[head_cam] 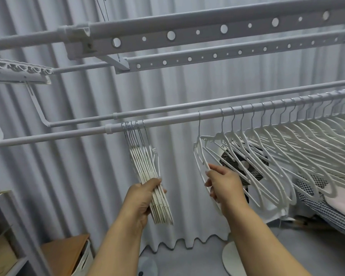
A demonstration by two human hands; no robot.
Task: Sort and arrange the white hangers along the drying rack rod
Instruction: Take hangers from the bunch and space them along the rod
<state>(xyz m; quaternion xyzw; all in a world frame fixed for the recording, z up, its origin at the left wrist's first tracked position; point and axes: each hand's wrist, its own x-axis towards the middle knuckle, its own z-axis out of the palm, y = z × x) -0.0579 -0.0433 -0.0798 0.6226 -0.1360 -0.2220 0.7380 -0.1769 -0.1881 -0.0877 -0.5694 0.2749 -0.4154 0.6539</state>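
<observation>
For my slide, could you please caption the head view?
Left hand grips bunched hangers on the rod; right hand holds a single hanger.

Rod (167,120): bare stretch btwn bunched hangers (147,166) w/ left hand (141,198) and single hanger (200,156) w/ right hand (223,184); bare again left of bunch. Right of single hanger: spaced hanger row (287,140) fills rod to frame edge, narrow gaps only. Behind/below row: fan (245,166); curtain (78,176) behind rod.
</observation>
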